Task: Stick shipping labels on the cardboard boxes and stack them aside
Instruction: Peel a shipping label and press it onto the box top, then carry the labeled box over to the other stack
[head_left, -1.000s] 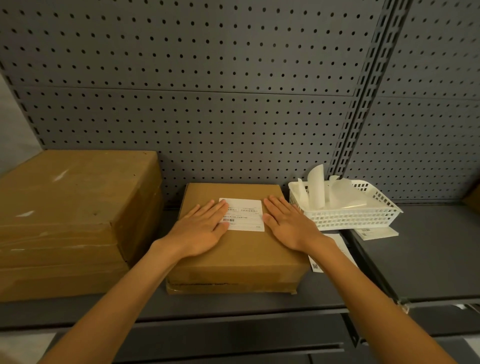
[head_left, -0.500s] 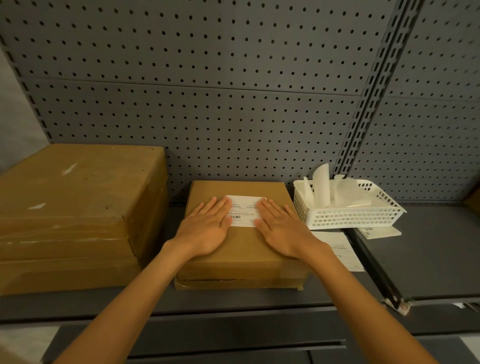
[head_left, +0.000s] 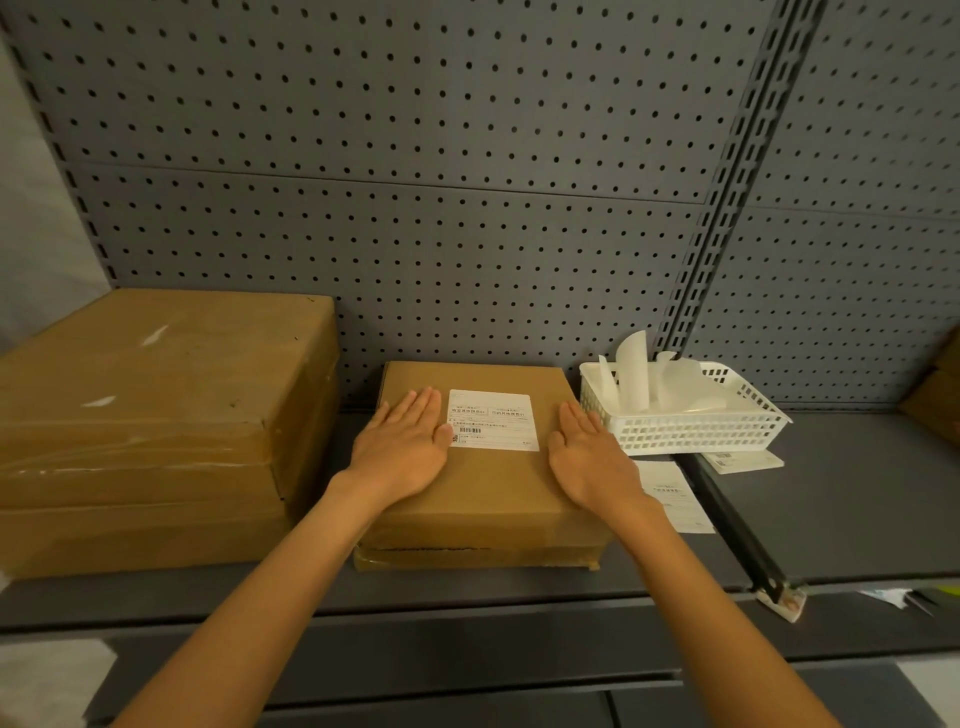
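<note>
A small cardboard box (head_left: 488, 499) lies flat on the grey shelf, a white shipping label (head_left: 492, 420) stuck on its top face. My left hand (head_left: 402, 449) rests palm down on the box just left of the label, thumb touching the label's edge. My right hand (head_left: 587, 460) lies flat on the box's right part, apart from the label. Both hands have fingers extended and hold nothing. A stack of larger cardboard boxes (head_left: 150, 426) stands to the left.
A white plastic basket (head_left: 691, 423) with curled backing papers stands right of the box. Loose label sheets (head_left: 670, 493) lie on the shelf (head_left: 831, 509) beside it, another label (head_left: 743, 460) under the basket's edge. Pegboard wall behind. A brown box corner at far right.
Both hands slid outward from over the label to either side of it, uncovering the whole label. The view shifted slightly.
</note>
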